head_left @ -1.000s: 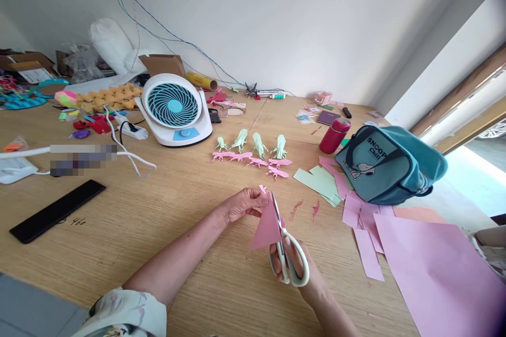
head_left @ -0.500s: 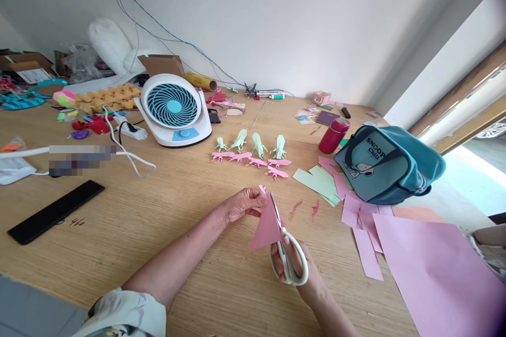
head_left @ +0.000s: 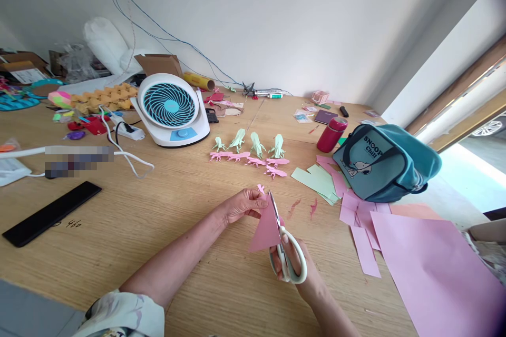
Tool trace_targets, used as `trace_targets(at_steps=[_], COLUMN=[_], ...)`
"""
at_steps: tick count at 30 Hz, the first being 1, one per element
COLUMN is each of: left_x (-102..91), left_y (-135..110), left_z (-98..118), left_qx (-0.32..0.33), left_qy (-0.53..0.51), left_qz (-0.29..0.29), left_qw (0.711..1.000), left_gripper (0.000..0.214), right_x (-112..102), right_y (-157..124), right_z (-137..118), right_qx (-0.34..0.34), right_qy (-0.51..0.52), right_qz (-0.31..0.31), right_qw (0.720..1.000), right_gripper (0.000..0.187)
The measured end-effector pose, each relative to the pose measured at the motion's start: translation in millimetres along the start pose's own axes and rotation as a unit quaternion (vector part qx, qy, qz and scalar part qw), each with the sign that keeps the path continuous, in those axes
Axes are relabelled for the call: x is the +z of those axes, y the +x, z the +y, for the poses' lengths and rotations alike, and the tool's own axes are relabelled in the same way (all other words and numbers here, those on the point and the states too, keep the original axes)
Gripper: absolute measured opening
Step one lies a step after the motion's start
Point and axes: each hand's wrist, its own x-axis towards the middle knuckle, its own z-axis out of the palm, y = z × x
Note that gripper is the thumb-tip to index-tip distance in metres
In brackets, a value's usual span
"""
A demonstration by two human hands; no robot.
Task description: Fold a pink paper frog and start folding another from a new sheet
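My left hand (head_left: 245, 204) pinches the narrow top of a folded pink paper piece (head_left: 264, 231), which widens downward like a triangle; a small cut or folded tip sticks up above the fingers. My right hand (head_left: 296, 263) has its fingers through the handles of white-handled scissors (head_left: 291, 255). Their blades point up and away, lying along the right edge of the pink paper. Beyond my hands stand several green folded paper insects (head_left: 258, 145), with several pink folded paper insects (head_left: 253, 160) in front of them.
On the right lie pink paper strips (head_left: 366, 253), green paper strips (head_left: 316, 183) and a large pink sheet (head_left: 430, 268). Behind them are a teal bag (head_left: 379, 163) and a red flask (head_left: 332, 134). A fan (head_left: 169, 108), white cables and a black bar (head_left: 53, 213) occupy the left side.
The view has shifted slightly, so the surroundings sit a little further left. Both hands keep nearly the same pose, with the scissors still against the pink paper.
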Motion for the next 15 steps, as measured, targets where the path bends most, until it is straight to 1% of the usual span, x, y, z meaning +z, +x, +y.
trace_targets(at_steps=[10,15], left_x=[0.5,2.2], left_y=[0.0,0.4], left_z=[-0.3,-3.2], left_qx=[-0.002,-0.008], left_qy=[0.004,0.004], left_qz=[0.0,0.003], left_qw=[1.0,1.0], left_gripper=[0.044,0.046], right_x=[3.4,-0.8], right_y=[-2.3,-2.4], right_z=[-6.2,-8.2], right_qx=[0.003,-0.037], right_qy=[-0.008,-0.032], right_qz=[0.008,0.005], right_qw=[1.0,0.999], right_gripper=[0.056,0.056])
